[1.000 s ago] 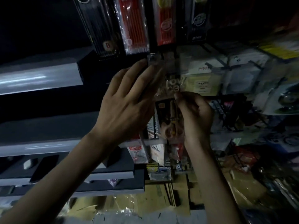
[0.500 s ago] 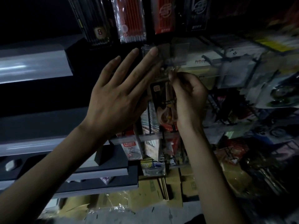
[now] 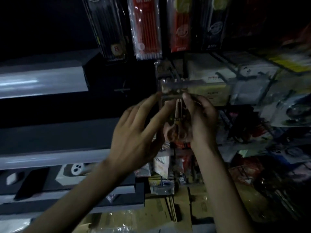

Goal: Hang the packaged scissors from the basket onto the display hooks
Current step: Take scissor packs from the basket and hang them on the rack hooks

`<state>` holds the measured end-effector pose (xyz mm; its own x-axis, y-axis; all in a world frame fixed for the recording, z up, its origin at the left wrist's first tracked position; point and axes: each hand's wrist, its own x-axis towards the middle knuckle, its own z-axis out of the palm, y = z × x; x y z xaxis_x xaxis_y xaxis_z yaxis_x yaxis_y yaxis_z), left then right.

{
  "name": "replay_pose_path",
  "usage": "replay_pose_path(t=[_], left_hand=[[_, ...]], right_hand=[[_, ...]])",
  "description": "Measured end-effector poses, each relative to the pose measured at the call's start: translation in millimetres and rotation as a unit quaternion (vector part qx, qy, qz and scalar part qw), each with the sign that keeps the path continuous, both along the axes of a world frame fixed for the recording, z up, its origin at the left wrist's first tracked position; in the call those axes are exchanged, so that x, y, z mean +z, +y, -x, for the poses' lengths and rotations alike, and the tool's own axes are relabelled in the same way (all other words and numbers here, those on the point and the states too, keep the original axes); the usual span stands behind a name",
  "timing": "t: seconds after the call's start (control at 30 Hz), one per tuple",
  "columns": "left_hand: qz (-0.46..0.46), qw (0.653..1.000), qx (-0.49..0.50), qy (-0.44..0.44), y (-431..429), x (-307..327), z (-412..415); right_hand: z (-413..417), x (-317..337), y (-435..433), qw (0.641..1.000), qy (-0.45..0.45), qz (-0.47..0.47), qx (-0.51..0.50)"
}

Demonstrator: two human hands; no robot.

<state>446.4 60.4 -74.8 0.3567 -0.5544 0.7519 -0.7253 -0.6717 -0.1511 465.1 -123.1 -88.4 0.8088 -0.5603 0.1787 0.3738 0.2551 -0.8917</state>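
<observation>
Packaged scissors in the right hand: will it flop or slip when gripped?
Probably fairly stiff: the packaged scissors stands upright while the right hand grips one side. Its clear front looks glossy, so possibly slippery. Its handles sit low, so likely bottom-heavy.

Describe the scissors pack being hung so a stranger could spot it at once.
Find the red pencil pack hanging in the top row. Below and right of it, between the left hand and the right hand, is the scissors pack. Unlike its neighbours, it is clear plastic showing pale orange loop handles, pinched at the top by the right hand.
</observation>
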Motion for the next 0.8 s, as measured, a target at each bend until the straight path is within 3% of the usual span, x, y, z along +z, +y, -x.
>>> replay_pose_path(t=[0.1, 0.23, 0.3, 0.37, 0.47, 0.8], left_hand=[[0.158, 0.972, -0.009, 0.174, -2.3, -29.0, 1.2], [0.38, 0.81, -0.047, 0.443, -15.0, -41.9, -7.6], [0.433, 0.727, -0.072, 0.528, -20.1, -38.0, -12.2], [0.46, 0.676, -0.095, 0.568, -23.4, -33.7, -12.7], [0.473, 0.657, -0.124, 0.574, -26.1, -34.6, -12.8], [0.476, 0.681, -0.082, 0.55, -33.9, -54.2, -12.0]], right_hand=[[3.4, -4.0, -2.7, 1.0, 0.006, 0.022, -0.013], [6.3, -8.4, -6.5, 0.999, 0.018, 0.027, -0.018], [9.1, -10.7, -6.7, 0.999, 0.011, 0.025, -0.019], [10.7, -13.7, -7.3, 0.999, 0.005, 0.038, -0.015], [9.4, -19.6, -12.9, 0.996, 0.028, 0.082, 0.001], [24.0, -55.8, -33.0, 0.957, 0.116, 0.259, 0.063]])
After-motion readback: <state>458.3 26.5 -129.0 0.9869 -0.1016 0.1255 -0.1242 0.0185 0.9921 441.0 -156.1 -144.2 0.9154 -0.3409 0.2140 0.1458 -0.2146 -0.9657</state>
